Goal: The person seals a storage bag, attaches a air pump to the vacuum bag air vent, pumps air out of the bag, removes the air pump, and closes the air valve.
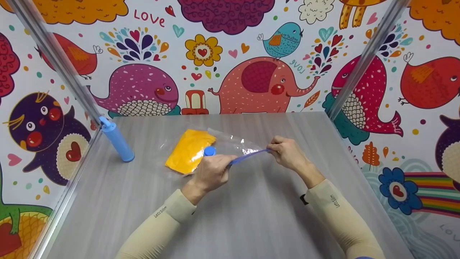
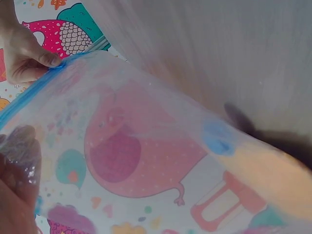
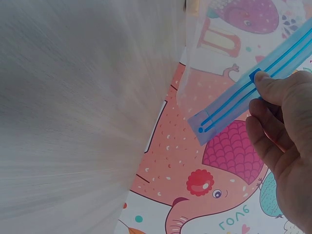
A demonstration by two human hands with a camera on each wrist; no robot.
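A clear zip vacuum bag (image 1: 233, 142) with a blue zip edge (image 1: 250, 155) has a folded yellow cloth (image 1: 188, 151) inside. Its round blue valve cap (image 1: 209, 151) shows beside the cloth. My left hand (image 1: 212, 172) grips one end of the zip edge. With thumb and fingers, my right hand (image 1: 287, 153) pinches the other part of this edge. The right wrist view shows my right thumb on a small dark blue slider (image 3: 255, 74) near the strip's end. The zip edge is held off the table, stretched between both hands.
A blue hand pump (image 1: 118, 140) is at the table's left side, near the metal frame post (image 1: 68, 68). Printed cartoon panels (image 1: 201, 79) enclose the grey table (image 1: 248, 219) at the back and sides.
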